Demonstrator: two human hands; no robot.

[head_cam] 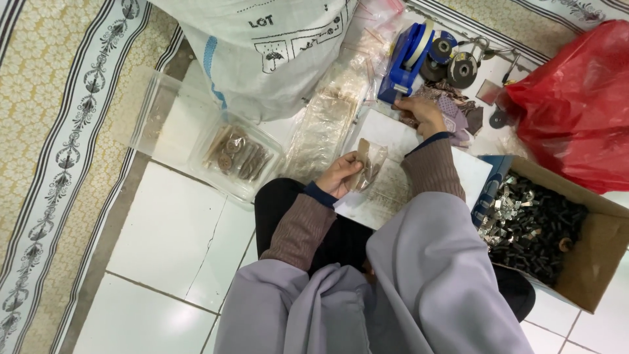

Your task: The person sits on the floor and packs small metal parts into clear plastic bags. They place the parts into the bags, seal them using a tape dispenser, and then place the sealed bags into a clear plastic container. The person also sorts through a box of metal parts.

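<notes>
Left hand (337, 176) pinching crinkly clear pouch (368, 167), right hand (422, 115) curled over flat patches (458, 115)

Even, bright indoor light falls from above; the white floor tiles (170, 242) glare softly, shadows stay faint, and focus softens slightly toward the edges.

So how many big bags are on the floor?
2. A white sack lies at the top, left of the blue tape dispenser. A red bag sits at the right edge, above the cardboard box. More may lie outside the view.
</notes>
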